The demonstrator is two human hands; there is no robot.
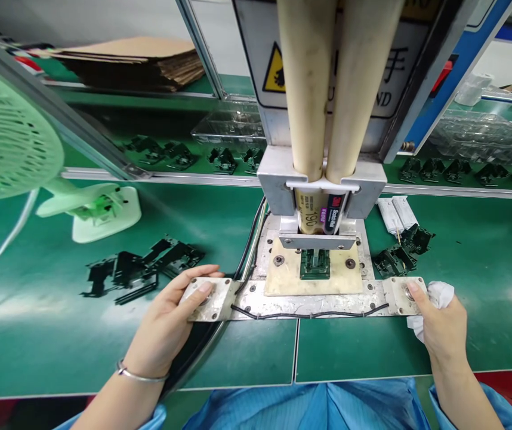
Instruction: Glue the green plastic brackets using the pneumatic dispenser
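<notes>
My left hand (173,319) grips the left button box (220,297), its thumb on the round button and its fingers behind the box. My right hand (444,328) has its thumb on the button of the right button box (397,297) and holds a crumpled white tissue (441,294) in its fingers. Between the hands is the metal press base (260,304) with a cream fixture plate (283,272). A dark green plastic part (315,273) sits in the fixture, under the press head (318,241), which partly hides it.
Black plastic parts (135,269) lie left of the press, and more black parts (394,260) with small white packets (390,216) lie right. A green fan (104,212) stands at the left. Black cables (249,239) run beside the press. Behind are parts, clear trays (233,125) and cardboard (135,60).
</notes>
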